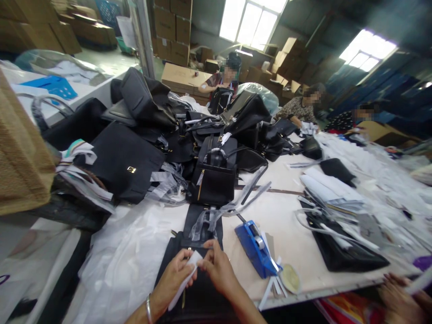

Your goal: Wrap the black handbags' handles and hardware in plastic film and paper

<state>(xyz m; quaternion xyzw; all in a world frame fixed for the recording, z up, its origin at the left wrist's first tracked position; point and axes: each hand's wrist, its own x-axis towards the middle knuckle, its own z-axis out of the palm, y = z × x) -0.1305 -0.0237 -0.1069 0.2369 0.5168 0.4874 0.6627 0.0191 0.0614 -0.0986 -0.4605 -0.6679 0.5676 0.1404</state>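
Your left hand (176, 270) hides part of the white strip (181, 287) | bottom edge crops your black bag (203, 297) | co-worker's hand (400, 298) at right blurred

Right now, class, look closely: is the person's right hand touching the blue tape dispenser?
Apart. The head view shows bare pale tabletop between the right hand and the blue tape dispenser.
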